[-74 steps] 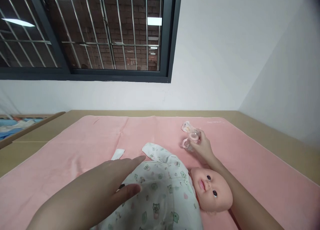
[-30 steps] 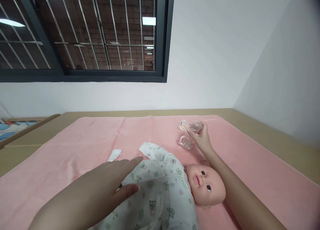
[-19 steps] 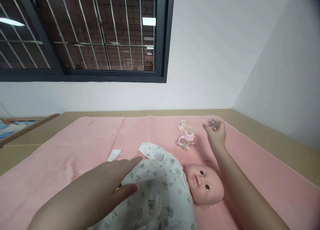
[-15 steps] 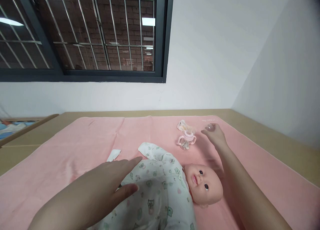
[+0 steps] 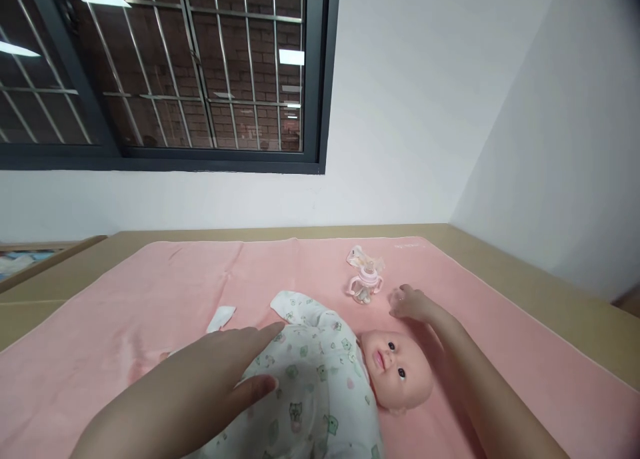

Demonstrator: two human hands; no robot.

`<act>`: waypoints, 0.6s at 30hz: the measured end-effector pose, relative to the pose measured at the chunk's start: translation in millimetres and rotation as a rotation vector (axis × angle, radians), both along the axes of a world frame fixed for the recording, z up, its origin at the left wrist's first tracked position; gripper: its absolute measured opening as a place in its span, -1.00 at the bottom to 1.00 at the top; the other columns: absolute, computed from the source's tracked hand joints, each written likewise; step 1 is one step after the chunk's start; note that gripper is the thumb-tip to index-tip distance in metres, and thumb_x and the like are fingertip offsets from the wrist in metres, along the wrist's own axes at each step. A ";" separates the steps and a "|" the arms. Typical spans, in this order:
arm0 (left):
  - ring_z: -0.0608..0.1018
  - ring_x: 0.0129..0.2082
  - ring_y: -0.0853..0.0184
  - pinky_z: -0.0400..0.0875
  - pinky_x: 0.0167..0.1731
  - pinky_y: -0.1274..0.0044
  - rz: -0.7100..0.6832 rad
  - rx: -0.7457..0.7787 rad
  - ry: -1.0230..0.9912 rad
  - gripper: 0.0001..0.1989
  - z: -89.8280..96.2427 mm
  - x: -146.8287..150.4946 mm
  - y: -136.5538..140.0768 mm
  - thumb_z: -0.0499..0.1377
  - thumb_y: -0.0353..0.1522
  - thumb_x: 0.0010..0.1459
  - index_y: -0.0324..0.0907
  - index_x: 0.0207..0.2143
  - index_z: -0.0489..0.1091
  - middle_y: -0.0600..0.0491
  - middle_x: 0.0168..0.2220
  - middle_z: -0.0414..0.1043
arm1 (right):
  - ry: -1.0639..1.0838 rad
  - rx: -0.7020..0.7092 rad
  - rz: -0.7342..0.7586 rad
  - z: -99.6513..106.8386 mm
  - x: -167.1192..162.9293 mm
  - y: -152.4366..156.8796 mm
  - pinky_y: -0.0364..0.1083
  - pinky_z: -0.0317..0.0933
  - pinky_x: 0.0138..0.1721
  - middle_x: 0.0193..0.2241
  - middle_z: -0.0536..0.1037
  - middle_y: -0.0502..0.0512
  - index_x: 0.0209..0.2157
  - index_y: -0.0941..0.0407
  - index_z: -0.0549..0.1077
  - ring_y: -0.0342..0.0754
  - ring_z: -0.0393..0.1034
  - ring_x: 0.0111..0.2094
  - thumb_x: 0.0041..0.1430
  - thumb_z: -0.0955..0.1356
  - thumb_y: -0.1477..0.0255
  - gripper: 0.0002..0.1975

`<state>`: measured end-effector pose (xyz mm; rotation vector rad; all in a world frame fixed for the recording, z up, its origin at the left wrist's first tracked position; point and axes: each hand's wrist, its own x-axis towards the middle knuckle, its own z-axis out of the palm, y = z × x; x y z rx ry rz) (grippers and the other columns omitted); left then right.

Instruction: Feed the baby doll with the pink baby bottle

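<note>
**Two hands by a baby doll on a pink cloth**

Left hand (image 5: 227, 372) flat on the doll (image 5: 320, 392), fingers spread wide, holding nothing. Palm down on the doll's white suit with small green and pink prints. Doll on its back, head toward the right, eyes open, face up.

Right hand (image 5: 413, 304) out past the doll's head, low on the pink cloth (image 5: 150, 292). Fingers curled a little. Maybe a small clear cap under the fingertips, but too blurry to tell for sure, so no saying whether closed on something or not.

Little pink bottle (image 5: 365, 286) just beside the right hand, on its left. Standing up, with two side handles and a teat on top. Crinkly clear wrapper (image 5: 361, 257) right behind the bottle, touching or almost touching.

Small white strip (image 5: 221, 318) lying on the cloth near the left fingertips, by the doll's sleeve.

Pink cloth spread over a tan bench (image 5: 525, 279). White wall behind, and a dark window (image 5: 165, 72) with metal bars up on the left.
</note>
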<state>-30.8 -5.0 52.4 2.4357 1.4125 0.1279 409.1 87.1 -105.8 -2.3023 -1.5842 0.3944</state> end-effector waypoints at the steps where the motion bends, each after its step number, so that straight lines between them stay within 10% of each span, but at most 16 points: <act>1: 0.37 0.15 -0.03 0.34 0.01 0.19 0.002 -0.006 0.022 -0.50 0.5 2.0 -0.4 0.05 -0.11 0.17 0.25 0.19 0.19 0.14 0.13 0.38 | -0.008 -0.002 -0.036 4.0 -2.8 -6.7 0.00 0.22 -0.12 -0.23 0.44 0.23 -0.30 0.12 0.40 0.13 0.34 -0.11 -0.20 0.44 0.28 -0.63; 5: 0.42 0.07 -0.06 0.35 -0.04 0.10 -0.103 -0.060 0.066 -0.49 -4.2 18.3 6.1 0.03 -0.14 0.19 0.19 0.21 0.18 0.05 0.15 0.35 | 0.023 -0.012 -0.118 19.5 -11.8 -45.5 -0.01 0.25 -0.24 -0.23 0.43 0.28 -0.07 0.15 0.34 0.10 0.39 -0.25 0.05 0.28 0.05 -0.46; 8: 0.42 0.02 -0.08 0.33 -0.05 0.11 -0.209 -0.066 0.050 -0.56 -18.1 38.0 19.6 0.08 -0.23 0.15 0.00 0.11 0.33 -0.08 0.04 0.41 | 0.227 -0.021 -0.029 22.5 -20.4 -76.8 -0.11 0.21 -0.38 -0.38 0.46 0.14 -0.26 0.13 0.41 -0.02 0.37 -0.39 0.11 0.20 -0.04 -0.49; 12: 0.43 0.01 -0.01 0.33 -0.03 0.22 -0.326 -0.099 -0.028 -0.58 -36.6 61.6 33.6 0.09 -0.28 0.15 -0.05 0.08 0.34 -0.07 0.05 0.39 | 0.756 -0.030 0.002 12.6 -43.8 -106.6 -0.11 0.21 -0.43 -0.47 0.48 0.09 -0.49 0.14 0.40 -0.03 0.36 -0.43 0.05 0.26 -0.07 -0.48; 18: 0.38 0.07 0.07 0.22 0.07 0.16 -0.297 -0.126 -0.153 -0.64 -45.0 73.2 34.8 0.04 -0.20 0.27 -0.16 0.03 0.35 -0.10 0.04 0.38 | 1.578 -0.013 -0.348 8.0 -95.5 -125.2 0.02 0.35 -0.27 -0.28 0.55 0.20 -0.24 0.18 0.49 0.15 0.45 -0.19 0.01 0.33 -0.02 -0.46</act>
